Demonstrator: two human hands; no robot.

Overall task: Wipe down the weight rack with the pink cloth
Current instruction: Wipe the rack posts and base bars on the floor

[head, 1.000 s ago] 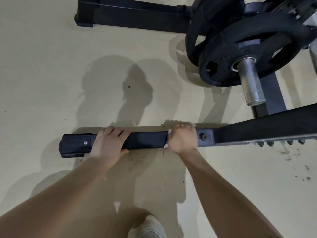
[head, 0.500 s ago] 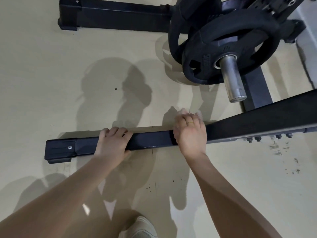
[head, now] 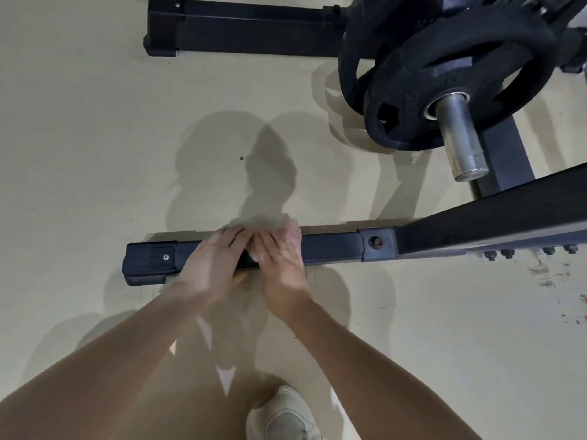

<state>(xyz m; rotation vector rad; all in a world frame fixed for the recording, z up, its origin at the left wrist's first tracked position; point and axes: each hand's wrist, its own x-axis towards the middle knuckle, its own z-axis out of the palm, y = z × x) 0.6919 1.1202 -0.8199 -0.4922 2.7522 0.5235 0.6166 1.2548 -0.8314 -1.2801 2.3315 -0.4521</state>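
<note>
Head view, items as they lie.

Weight rack, near floor bar: black square tube running left to right across the floor, capped at its left end by an end cap with one screw. To the right it meets a bolted joint and a sloping beam with a row of bolt heads under it. This low bar is the part you are working on.

Left hand: laid over the top of the bar just right of the end cap, its fingers reaching across to the far edge, fairly straight, holding nothing. Judged a brace: it steadies you while you bend low.

Right hand: touching or nearly touching the left, palm down on the bar, fingers extended and pressing. A ring shows on one finger.

Pink cloth: mostly hidden under your right hand; only a pale pink edge shows past the fingertips at the bar's far side. It sits there so the flat hand can push it along the top face. Whether the thumb pinches it underneath, you cannot tell from here.

Weight plates: black, stacked on a steel peg, upper right, well apart from your hands.

Far floor bar: second black foot of the rack, top of view, nothing on it.

Shoe: pale, bottom centre, on the floor.

Progress, as a judgement: the stretch between cloth and end cap lies under your left hand, so that hand likely has to lift before the cloth can pass.
</note>
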